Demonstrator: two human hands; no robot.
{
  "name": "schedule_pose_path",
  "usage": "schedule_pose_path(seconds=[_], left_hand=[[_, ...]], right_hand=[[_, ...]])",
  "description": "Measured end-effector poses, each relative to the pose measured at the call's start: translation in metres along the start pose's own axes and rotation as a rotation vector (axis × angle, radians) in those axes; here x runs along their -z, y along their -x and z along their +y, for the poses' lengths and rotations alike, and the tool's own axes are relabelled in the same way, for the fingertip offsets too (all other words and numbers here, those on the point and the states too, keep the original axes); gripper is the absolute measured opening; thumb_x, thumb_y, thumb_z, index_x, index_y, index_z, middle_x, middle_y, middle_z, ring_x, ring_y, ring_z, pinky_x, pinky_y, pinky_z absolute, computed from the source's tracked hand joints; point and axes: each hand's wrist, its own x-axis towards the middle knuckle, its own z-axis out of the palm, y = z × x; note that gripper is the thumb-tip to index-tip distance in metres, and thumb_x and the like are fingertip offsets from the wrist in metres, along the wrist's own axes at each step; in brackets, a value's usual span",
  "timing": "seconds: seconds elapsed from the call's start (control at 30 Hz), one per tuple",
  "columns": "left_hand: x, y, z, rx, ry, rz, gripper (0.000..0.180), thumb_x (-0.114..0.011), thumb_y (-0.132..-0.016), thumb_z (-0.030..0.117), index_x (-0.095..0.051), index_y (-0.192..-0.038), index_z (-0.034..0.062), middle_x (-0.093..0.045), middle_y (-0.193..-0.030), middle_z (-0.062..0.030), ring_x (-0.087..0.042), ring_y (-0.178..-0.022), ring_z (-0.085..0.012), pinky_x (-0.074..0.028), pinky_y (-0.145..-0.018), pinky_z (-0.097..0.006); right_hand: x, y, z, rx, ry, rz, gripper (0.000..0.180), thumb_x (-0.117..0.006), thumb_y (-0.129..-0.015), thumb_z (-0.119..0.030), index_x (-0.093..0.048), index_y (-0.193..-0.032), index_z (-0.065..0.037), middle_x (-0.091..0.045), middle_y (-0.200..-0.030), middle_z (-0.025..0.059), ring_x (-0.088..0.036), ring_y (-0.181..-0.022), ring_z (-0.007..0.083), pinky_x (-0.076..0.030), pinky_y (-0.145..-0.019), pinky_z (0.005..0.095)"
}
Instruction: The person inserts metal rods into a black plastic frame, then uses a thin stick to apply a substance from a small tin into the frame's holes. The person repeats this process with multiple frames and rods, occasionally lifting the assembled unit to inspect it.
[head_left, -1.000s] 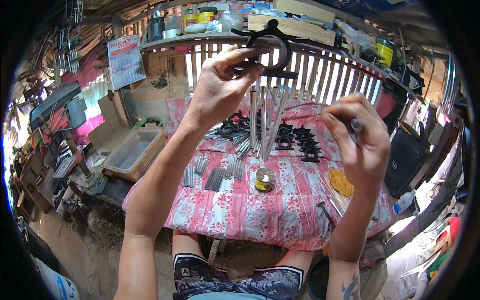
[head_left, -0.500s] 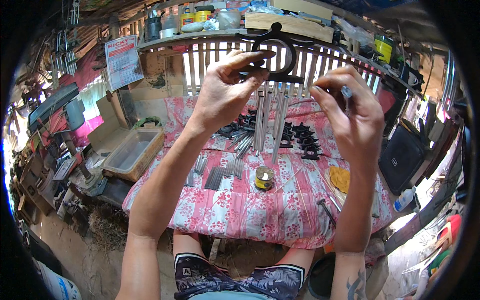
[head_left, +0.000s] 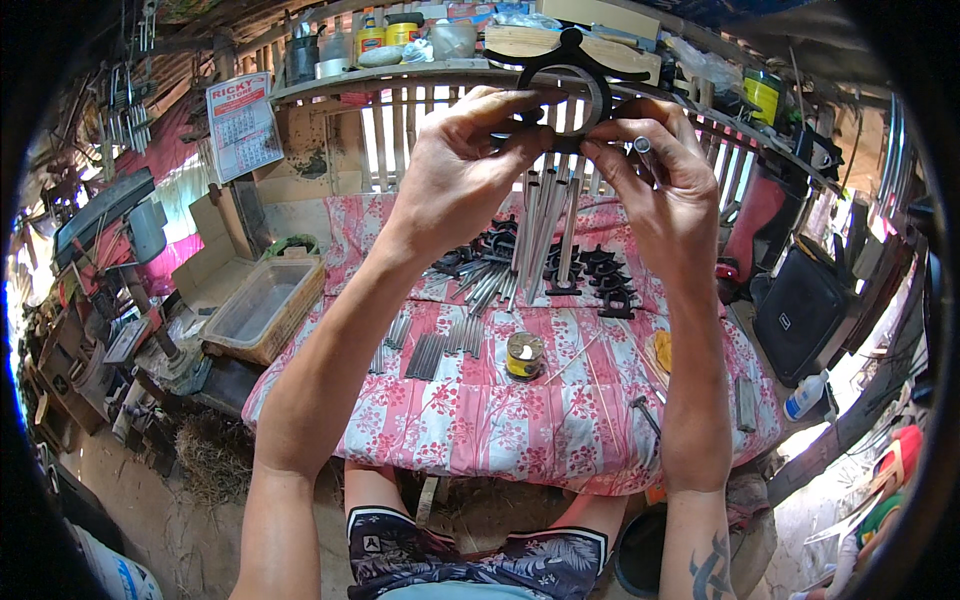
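The left hand (head_left: 455, 175) and right hand (head_left: 665, 185) are raised side by side, fingers pinching a black ring piece (head_left: 570, 85) with metal tubes (head_left: 545, 235) hanging under it. Below, the floral-clothed desk (head_left: 480, 420) carries loose tubes (head_left: 430, 352), a small tin (head_left: 524, 355) and more black pieces (head_left: 600, 270).

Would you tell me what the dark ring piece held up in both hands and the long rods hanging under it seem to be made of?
The dark ring-shaped top piece looks like black-painted wood or plastic: matte, no shine. The long hanging rods look like bare metal tubes: silvery grey with bright streaks. Both are judged by look only.
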Motion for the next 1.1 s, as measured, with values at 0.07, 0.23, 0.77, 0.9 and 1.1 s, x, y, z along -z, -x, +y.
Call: schedule_pose_path(seconds=[0.07,0.23,0.77,0.9,1.1], left_hand=[[-0.001,0.0,0.001,-0.017,0.025,0.001,0.038,-0.073,-0.101,0.003,-0.068,-0.139,-0.0014,-0.076,-0.126,-0.0105,-0.072,-0.113,-0.0134,-0.058,-0.102,-0.028],[-0.001,-0.003,0.002,-0.009,0.041,0.003,0.038,-0.072,-0.101,0.002,-0.067,-0.139,-0.0015,-0.076,-0.124,-0.0101,-0.072,-0.113,-0.0139,-0.058,-0.102,-0.028],[-0.004,-0.006,0.003,0.019,0.103,0.032,0.034,-0.073,-0.096,0.0,-0.075,-0.129,-0.0002,-0.072,-0.116,-0.0072,-0.068,-0.104,-0.0129,-0.056,-0.092,-0.027],[-0.005,-0.008,0.003,-0.037,0.065,0.028,0.033,-0.074,-0.097,0.003,-0.075,-0.129,0.0002,-0.072,-0.114,-0.0066,-0.069,-0.102,-0.0128,-0.056,-0.092,-0.027],[-0.002,-0.009,0.004,-0.051,-0.014,-0.016,0.036,-0.074,-0.102,0.008,-0.07,-0.137,0.0016,-0.078,-0.118,-0.0055,-0.07,-0.107,-0.01,-0.057,-0.097,-0.027]], right_hand=[[-0.001,0.0,0.0,-0.054,-0.026,-0.008,0.016,-0.084,-0.089,-0.004,-0.08,-0.105,-0.003,-0.061,-0.109,0.0072,-0.064,-0.094,0.0139,-0.054,-0.078,0.0303],[-0.002,-0.002,0.001,0.033,-0.005,0.026,0.017,-0.083,-0.089,0.0,-0.079,-0.106,-0.003,-0.06,-0.114,0.0059,-0.067,-0.102,0.016,-0.059,-0.087,0.0308],[0.004,-0.007,0.009,-0.309,-0.196,-0.044,0.036,-0.089,-0.09,-0.019,-0.072,-0.119,-0.004,-0.076,-0.107,0.0029,-0.069,-0.096,0.0123,-0.054,-0.092,0.0314],[0.007,-0.008,0.007,-0.347,-0.276,-0.081,0.037,-0.088,-0.092,-0.022,-0.074,-0.12,-0.004,-0.079,-0.11,0.0043,-0.069,-0.098,0.0113,-0.055,-0.091,0.0313],[0.011,-0.008,0.003,-0.383,-0.211,-0.092,0.034,-0.087,-0.093,-0.023,-0.076,-0.119,-0.004,-0.08,-0.108,0.0039,-0.071,-0.097,0.0106,-0.056,-0.09,0.0302]])
